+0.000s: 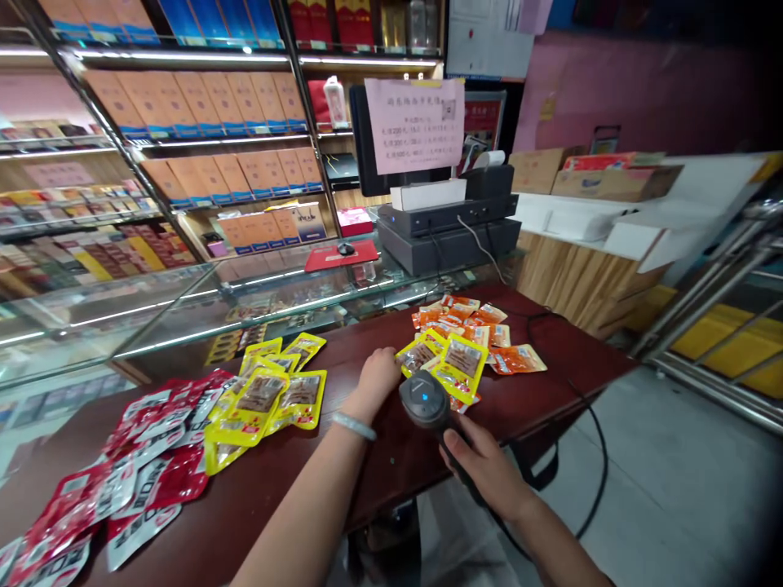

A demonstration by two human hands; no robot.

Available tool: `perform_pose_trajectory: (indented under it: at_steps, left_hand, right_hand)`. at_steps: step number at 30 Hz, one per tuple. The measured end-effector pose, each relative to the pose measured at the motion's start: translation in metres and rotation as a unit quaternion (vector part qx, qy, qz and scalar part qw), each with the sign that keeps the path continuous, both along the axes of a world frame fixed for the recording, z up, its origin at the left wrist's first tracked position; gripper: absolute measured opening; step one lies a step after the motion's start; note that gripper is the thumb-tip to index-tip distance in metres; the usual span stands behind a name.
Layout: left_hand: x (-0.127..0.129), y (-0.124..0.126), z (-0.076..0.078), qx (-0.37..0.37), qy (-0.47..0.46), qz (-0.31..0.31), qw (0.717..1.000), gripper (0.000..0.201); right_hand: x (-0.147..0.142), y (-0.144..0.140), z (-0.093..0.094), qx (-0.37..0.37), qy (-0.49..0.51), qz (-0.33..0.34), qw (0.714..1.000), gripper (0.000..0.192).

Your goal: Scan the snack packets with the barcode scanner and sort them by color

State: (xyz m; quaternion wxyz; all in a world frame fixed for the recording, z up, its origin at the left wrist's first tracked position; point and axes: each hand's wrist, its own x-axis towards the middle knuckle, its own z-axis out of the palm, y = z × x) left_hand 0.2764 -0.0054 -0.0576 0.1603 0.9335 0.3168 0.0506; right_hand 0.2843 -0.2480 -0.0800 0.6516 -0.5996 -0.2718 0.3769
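Above the counter (238,499), the right hand (488,466) grips a scanner (426,403) from behind, apparently leaving its front free to face yellow packets (463,364) atop orange packets (517,359), beside the left hand (379,375), whose grip cannot be told.

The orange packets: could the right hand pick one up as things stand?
Probably not straight away: the right hand is gripping the scanner. Yellow packets partly cover the orange packets, though some lie uncovered.

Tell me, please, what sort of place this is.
Probably a shop: boxed goods line the shelves, there is a glass display counter, and the right hand holds what looks like a barcode scanner.
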Motion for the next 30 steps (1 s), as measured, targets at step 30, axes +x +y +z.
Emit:
perform_pose_trajectory:
  at_steps: [30]
  left_hand:
    - [-0.202, 0.043, -0.008, -0.225, -0.303, 0.319, 0.87, 0.025]
  right_hand:
    - [-0.078, 0.093, 0.022, 0.032, 0.062, 0.248, 0.966, 0.049]
